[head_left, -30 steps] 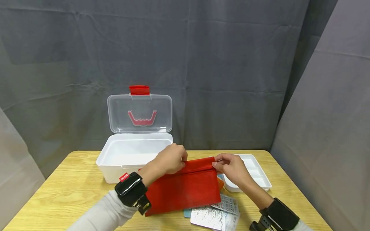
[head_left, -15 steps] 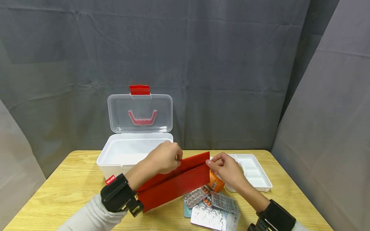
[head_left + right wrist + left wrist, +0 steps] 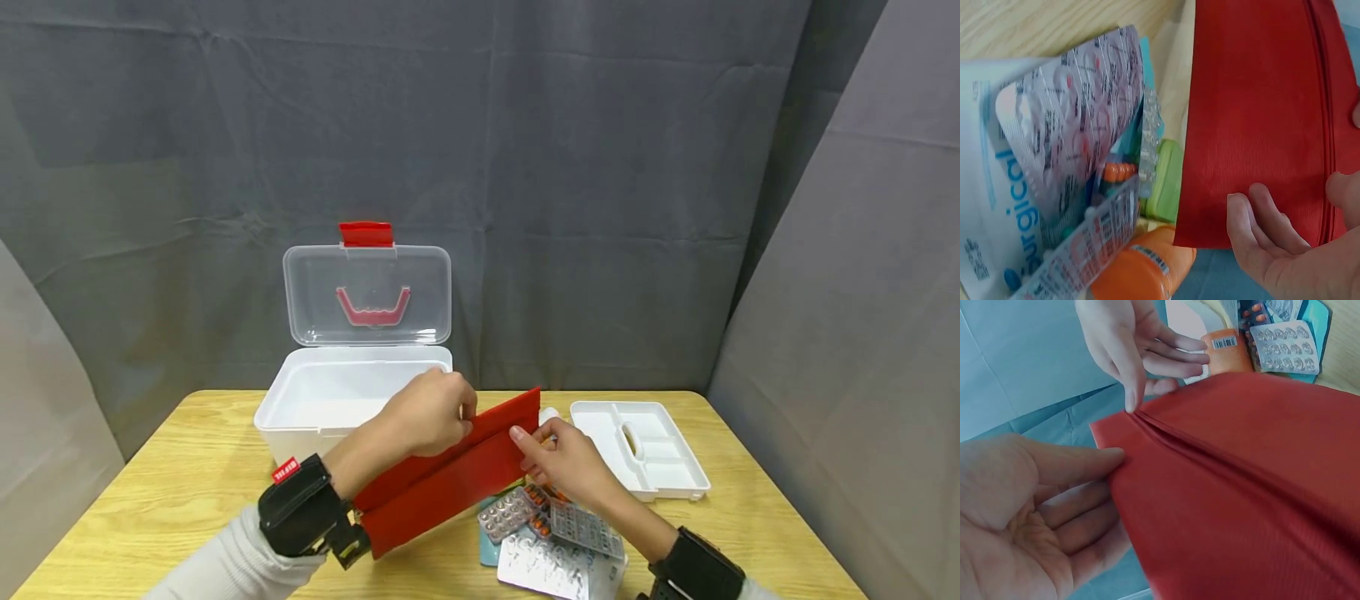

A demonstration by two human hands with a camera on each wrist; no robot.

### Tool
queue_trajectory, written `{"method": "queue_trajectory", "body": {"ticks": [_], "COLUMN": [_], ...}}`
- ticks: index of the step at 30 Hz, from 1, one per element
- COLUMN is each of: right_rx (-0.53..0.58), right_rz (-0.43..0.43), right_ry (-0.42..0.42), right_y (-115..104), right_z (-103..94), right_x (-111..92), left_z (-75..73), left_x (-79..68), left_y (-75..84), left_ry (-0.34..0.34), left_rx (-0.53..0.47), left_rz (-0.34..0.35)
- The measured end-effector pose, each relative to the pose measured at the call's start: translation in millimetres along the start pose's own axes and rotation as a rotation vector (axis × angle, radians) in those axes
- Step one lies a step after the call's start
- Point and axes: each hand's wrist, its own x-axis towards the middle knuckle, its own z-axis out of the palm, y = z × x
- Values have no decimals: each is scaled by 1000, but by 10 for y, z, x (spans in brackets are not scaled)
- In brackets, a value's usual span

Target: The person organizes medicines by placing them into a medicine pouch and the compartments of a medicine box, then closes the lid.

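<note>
A flat red zip pouch [image 3: 450,487] is held up at a slant above the front of the table. My left hand [image 3: 427,417] pinches its upper edge; in the left wrist view the thumb lies on top of the fabric. My right hand [image 3: 570,467] is at the pouch's right end, its thumb touching the zip [image 3: 1210,453]. Its other fingers [image 3: 1263,212] are spread loosely in front of the fabric, apart from the thumb. I cannot make out a zip pull. The pouch's contents, if any, are hidden.
Behind the left hand stands a white box [image 3: 296,442] with its clear lid [image 3: 367,267] raised. Blister packs [image 3: 506,512], a white packet [image 3: 985,156], a green item [image 3: 1166,181] and an orange bottle [image 3: 1135,275] lie below the pouch. A compartmented white tray [image 3: 663,446] is at the right.
The pouch has tilted, its right end rising and moving left, which uncovers the blister packs. My right hand has shifted left from the pouch's corner to its zip. The left hand keeps its hold.
</note>
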Motion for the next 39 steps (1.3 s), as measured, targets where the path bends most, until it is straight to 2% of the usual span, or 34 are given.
{"method": "queue_trajectory", "body": {"ticks": [3, 8, 14, 21, 27, 32, 39], "right_rx": [41, 44, 79, 147, 202, 220, 184], "right_rz": [1, -33, -42, -49, 0, 5, -4], "right_ry": [-47, -110, -207, -324, -417, -437, -385], "right_y": [-1, -35, -88, -101, -84, -26, 19], "right_z": [47, 110, 173, 210, 257, 315, 400], "right_x": [15, 46, 40, 27, 26, 43, 60], "left_z": [-3, -8, -22, -2, 18, 64, 147], "left_x": [-30, -60, -82, -96, -122, -131, -140], "left_y": [36, 80, 114, 127, 138, 130, 58], "left_ry": [-17, -48, -54, -70, -67, -79, -72], "left_rx": [-37, -111, -182, -149, -120, -94, -107], "left_rz": [-4, -4, 17, 15, 15, 10, -20]}}
